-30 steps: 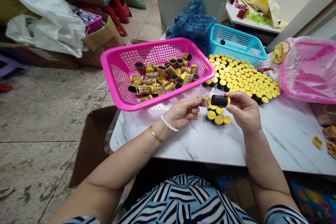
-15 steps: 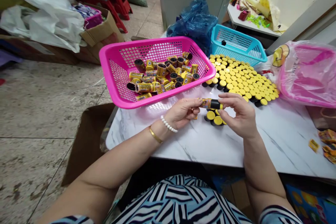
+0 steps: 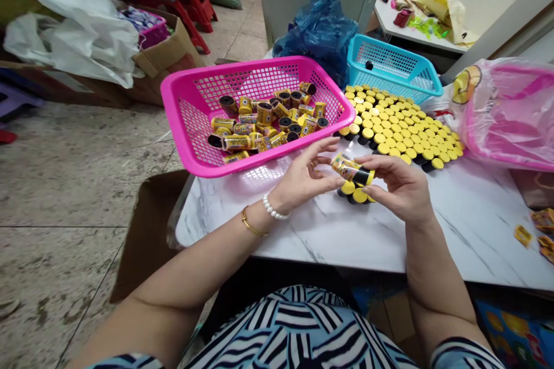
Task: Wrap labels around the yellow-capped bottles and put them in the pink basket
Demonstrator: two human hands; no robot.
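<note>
My right hand [image 3: 400, 187] grips a small black canister [image 3: 352, 170] with its fingertips, and a yellow printed label covers most of the canister's side. The canister tilts, with its black end towards my right hand. My left hand [image 3: 309, 170] is beside it with fingers spread, holding nothing, its thumb close to the label. Just below the canister, several upright canisters with yellow caps [image 3: 352, 195] stand partly hidden by my hands. A larger block of these yellow-capped canisters [image 3: 398, 127] stands packed together beyond them.
A pink mesh basket [image 3: 242, 166] holds several labelled canisters [image 3: 264, 118] left of the block. Behind stand a blue mesh basket [image 3: 389, 63] and a blue plastic bag [image 3: 318, 31]. A pink plastic bag [image 3: 506, 109] lies right. Loose labels [image 3: 543, 222] lie on the white marble table [image 3: 467, 230].
The label now wraps the black canister, which has tilted. My left hand has let go and its fingers have opened, while my right hand keeps hold.
</note>
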